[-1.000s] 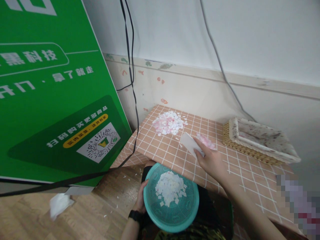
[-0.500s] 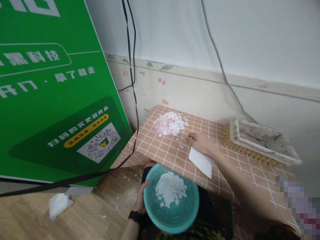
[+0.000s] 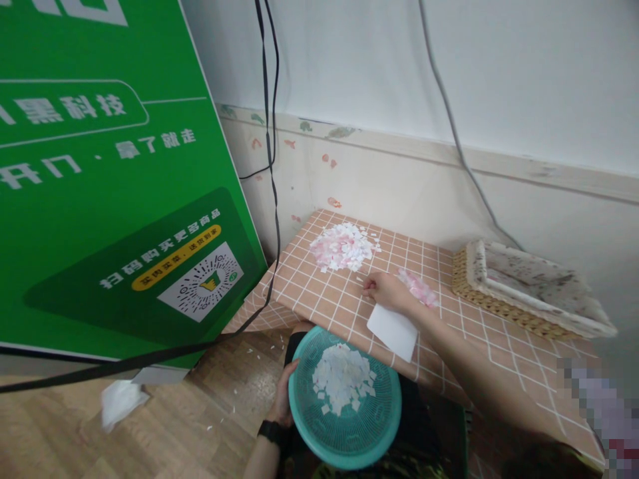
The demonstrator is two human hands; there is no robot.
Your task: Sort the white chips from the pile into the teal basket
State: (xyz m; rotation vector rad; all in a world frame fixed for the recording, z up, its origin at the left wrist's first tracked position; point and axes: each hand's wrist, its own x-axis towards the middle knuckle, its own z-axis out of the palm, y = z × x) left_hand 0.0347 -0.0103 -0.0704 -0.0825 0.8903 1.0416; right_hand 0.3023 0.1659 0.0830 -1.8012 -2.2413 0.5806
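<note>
One basin [image 3: 344, 439] occupies the left hand [image 3: 284, 394]; the curled right hand [image 3: 368, 287], contents unclear, now reaches past the card [image 3: 393, 332], seemingly suiting pinching over scraping.

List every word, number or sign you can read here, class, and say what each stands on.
"黑科技": green panel
"开门 · 拿了就走": panel
"扫码购买更多商品": panel
"买肉买菜 送货到家": yellow strip on the panel
Top text on the panel: cut off, unreadable
Badge on the QR code: too small to read
Numbers: none legible
</note>
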